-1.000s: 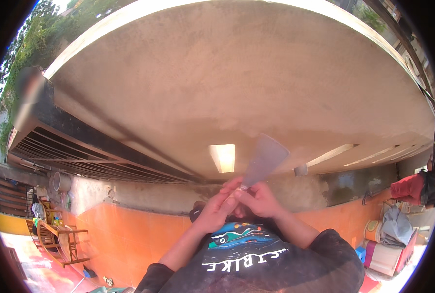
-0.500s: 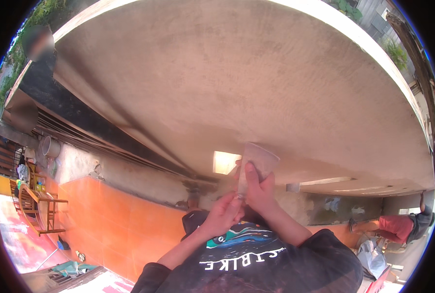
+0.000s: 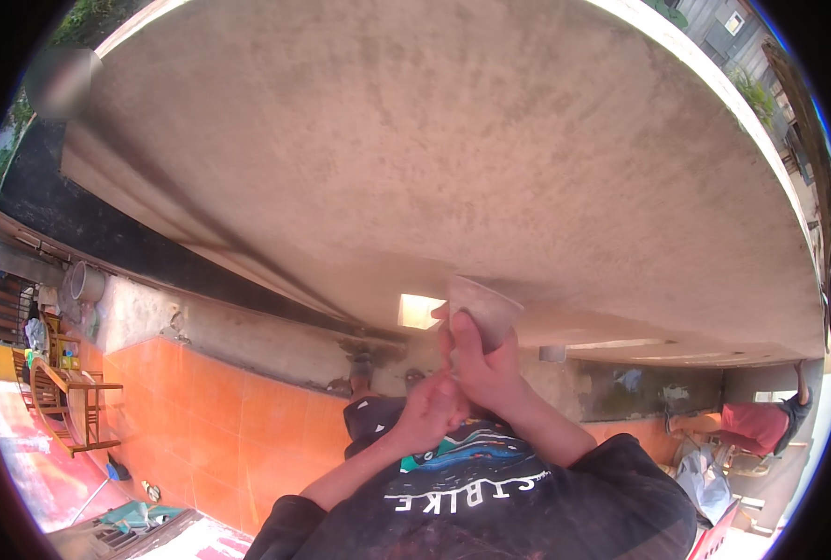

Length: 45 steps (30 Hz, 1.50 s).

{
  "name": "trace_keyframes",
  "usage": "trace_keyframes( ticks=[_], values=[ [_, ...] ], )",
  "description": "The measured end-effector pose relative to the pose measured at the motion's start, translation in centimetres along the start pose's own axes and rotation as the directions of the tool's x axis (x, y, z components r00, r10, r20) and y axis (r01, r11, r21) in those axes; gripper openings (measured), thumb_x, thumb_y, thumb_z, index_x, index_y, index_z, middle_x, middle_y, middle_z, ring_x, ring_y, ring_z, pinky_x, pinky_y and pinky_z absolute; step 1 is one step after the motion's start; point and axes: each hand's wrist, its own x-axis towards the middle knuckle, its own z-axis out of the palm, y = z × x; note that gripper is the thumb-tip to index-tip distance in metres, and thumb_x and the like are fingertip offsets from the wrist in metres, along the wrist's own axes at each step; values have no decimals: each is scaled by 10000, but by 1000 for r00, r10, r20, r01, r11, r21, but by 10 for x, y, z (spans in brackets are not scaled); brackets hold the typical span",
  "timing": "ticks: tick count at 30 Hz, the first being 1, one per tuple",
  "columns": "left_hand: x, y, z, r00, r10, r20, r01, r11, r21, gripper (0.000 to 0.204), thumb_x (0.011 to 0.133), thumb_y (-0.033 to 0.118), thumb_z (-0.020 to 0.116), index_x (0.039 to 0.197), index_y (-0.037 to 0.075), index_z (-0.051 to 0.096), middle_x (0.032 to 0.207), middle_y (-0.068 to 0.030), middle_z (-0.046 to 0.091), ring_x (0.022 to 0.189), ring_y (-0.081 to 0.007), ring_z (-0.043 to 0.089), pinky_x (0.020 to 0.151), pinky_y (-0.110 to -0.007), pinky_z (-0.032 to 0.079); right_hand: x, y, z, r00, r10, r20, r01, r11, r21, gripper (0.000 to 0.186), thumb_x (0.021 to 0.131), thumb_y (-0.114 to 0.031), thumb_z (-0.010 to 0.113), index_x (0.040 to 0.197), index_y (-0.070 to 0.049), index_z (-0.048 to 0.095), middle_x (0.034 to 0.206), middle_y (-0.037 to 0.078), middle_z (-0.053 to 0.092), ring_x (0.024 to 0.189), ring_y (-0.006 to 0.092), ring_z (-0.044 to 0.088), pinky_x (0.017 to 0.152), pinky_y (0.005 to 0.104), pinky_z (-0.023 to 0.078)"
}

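My right hand [image 3: 488, 371] is closed round a wide, pale grey putty knife [image 3: 490, 308], its thumb lying along the blade. The knife's broad edge points away from me, up against a large grey-brown plastered surface [image 3: 453, 149]; whether it touches cannot be told. Just below, my left hand [image 3: 431, 411] has its fingers curled at the lower end of the knife, close against the right wrist. The handle is mostly hidden by both hands.
Orange tiles [image 3: 229, 420] spread to the left, with a wooden chair [image 3: 75, 401] and a bucket [image 3: 87, 282]. A dark beam [image 3: 173, 247] runs along the plaster. Another person [image 3: 761, 422] in red shorts works at the right, near a grey bag [image 3: 705, 481].
Both hands and the putty knife have shifted slightly left. My left hand has dropped a little, and its fingers now curl more closely beneath the right hand.
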Motion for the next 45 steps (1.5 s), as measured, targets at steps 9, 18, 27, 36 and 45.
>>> trace_keyframes(
  ticks=[9,18,27,36,45],
  values=[
    [-4,18,-1,1000,-2,-15,3,1000,17,448,1037,469,346,946,49,472,654,13,449,571,-60,403,527,-231,337,5,-9,10,1000,18,17,-19,1000,24,194,1029,-169,438,1051,-24,565,723,-4,526,577,35,476,501,199,402],
    [-4,29,-3,999,-12,30,10,998,65,447,1047,447,332,967,37,491,647,19,439,568,-62,392,535,-229,335,6,-13,13,1000,20,-9,-19,998,59,193,1028,-174,454,1032,-21,570,726,-5,524,591,30,470,511,206,395],
    [0,29,-2,999,-27,45,23,995,97,583,1003,581,311,972,27,490,596,-5,431,513,-76,381,462,-222,301,7,-13,13,1000,-3,-29,4,998,60,197,1028,-180,461,1007,-27,583,674,-16,520,558,36,456,495,206,374],
    [0,29,-5,995,-5,96,-1,998,60,559,1019,559,290,973,34,478,610,-19,445,503,-75,361,465,-222,305,8,-14,14,1000,-21,-16,21,1000,15,179,1024,-161,461,1000,-39,591,686,-20,531,580,29,463,514,201,372],
    [-1,34,-1,998,-36,48,32,995,96,563,1018,564,276,967,37,469,602,-21,436,494,-79,367,456,-223,301,7,-19,14,996,85,-28,-84,996,24,176,1010,-172,506,959,-36,605,695,-25,548,588,31,487,525,193,388]
  ],
)
